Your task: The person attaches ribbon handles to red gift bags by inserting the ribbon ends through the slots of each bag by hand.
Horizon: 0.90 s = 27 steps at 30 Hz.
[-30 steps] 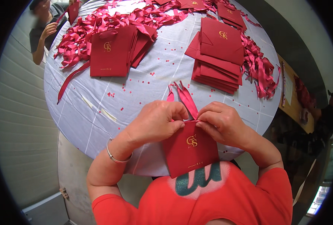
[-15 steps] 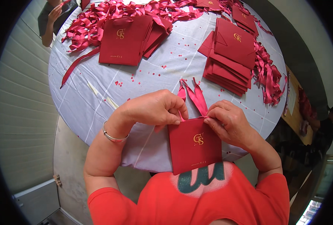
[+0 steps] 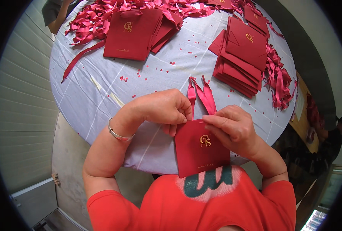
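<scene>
A small dark-red paper gift bag (image 3: 201,158) with gold print lies flat at the table's near edge, its lower end against my shirt. Pink ribbon (image 3: 206,98) rises from its top edge and spreads over the cloth in loose ends. My left hand (image 3: 173,111), with a bangle on the wrist, is closed in a pinch at the bag's top left corner, by the ribbon. At the top right, my right hand (image 3: 234,129) is closed over the bag's edge, fingers reaching across its front. The exact contact under the fingertips is hidden.
A stack of red bags (image 3: 242,57) stands at right, another group of bags (image 3: 132,34) at far left. Pink ribbons (image 3: 88,29) heap along the far edge, more ribbons (image 3: 278,81) at right. Red confetti dots the pale tablecloth (image 3: 151,82). Another person's arm (image 3: 57,21) shows at upper left.
My right hand has shifted left along the bag's top edge, its fingers now covering more of the front. My left hand stays at the left corner. The person at upper left has moved partly out of view.
</scene>
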Motion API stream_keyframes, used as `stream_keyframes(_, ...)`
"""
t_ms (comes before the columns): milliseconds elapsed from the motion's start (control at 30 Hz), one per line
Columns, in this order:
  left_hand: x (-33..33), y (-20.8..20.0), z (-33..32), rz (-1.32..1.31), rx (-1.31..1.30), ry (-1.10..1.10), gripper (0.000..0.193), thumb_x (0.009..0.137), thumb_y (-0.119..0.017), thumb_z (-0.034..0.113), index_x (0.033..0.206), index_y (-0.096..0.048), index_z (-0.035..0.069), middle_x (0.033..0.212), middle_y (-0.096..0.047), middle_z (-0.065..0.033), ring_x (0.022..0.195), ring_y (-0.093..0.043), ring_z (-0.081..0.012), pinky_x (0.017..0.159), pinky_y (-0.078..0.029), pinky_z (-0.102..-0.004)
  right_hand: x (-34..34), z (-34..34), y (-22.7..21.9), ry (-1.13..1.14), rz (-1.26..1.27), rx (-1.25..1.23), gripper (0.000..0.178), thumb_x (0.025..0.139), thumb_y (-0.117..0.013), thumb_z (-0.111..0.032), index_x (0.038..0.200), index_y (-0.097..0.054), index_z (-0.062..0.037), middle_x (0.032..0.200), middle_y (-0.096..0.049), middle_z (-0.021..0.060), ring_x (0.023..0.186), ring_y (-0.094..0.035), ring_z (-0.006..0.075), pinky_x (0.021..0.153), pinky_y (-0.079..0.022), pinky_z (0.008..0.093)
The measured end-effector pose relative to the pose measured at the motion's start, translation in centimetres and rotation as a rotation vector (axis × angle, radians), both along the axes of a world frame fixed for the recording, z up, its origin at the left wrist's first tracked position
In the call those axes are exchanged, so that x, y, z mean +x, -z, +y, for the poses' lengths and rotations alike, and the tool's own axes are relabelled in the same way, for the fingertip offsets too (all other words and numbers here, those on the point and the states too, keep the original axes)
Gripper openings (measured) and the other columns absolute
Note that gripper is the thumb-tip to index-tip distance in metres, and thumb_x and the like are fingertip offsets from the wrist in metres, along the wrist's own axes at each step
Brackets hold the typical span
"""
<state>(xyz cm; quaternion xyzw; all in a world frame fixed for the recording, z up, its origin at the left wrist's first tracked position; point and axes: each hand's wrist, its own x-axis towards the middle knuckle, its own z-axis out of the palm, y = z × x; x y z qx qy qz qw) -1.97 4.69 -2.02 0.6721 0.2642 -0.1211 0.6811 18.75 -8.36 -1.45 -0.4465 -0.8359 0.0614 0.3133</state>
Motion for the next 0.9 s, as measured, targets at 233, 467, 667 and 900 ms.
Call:
stream_keyframes(233,0.1,-0.1,-0.1,-0.027,0.088,0.006,0.014,0.085,-0.055,0.001,0.089,-0.068,-0.002,0.066,-0.067,-0.0084,0.056,-0.066,-0.0144,0.051,-0.052,-0.0272,-1.3,-0.5,0.8,-0.029,-0.002,-0.054,0.027,0.073,-0.079,-0.003,0.098,-0.071,-0.0048,0.080,-0.066,0.0085,0.068,-0.065,0.0247,0.060,-0.051,0.0340)
stream_keyframes(467,0.0,0.3,-0.2,-0.056,0.101,0.009,0.013,0.084,-0.057,0.004,0.088,-0.068,-0.002,0.066,-0.066,-0.0080,0.056,-0.066,-0.0141,0.051,-0.051,-0.0272,-1.7,-0.5,1.7,-0.023,0.062,-0.050,0.021,0.070,-0.077,-0.003,0.089,-0.068,-0.0045,0.082,-0.067,0.0087,0.073,-0.067,0.0251,0.065,-0.055,0.0340)
stream_keyframes(667,0.0,0.3,-0.2,-0.056,0.112,0.014,0.011,0.084,-0.059,0.005,0.087,-0.068,-0.002,0.065,-0.066,-0.0078,0.056,-0.066,-0.0139,0.051,-0.051,-0.0275,-2.2,-0.3,2.2,-0.006,0.021,-0.028,0.017,0.070,-0.074,-0.003,0.084,-0.065,-0.0051,0.079,-0.063,0.0083,0.068,-0.065,0.0249,0.060,-0.053,0.0348)
stream_keyframes(900,0.1,0.6,-0.3,-0.057,0.123,0.004,0.009,0.084,-0.061,0.005,0.087,-0.067,-0.002,0.065,-0.065,-0.0056,0.054,-0.062,-0.0117,0.050,-0.048,-0.0270,-3.2,-0.1,2.1,0.014,-0.095,0.070,0.013,0.070,-0.068,-0.005,0.074,-0.055,-0.0064,0.067,-0.051,0.0075,0.058,-0.057,0.0240,0.054,-0.048,0.0355)
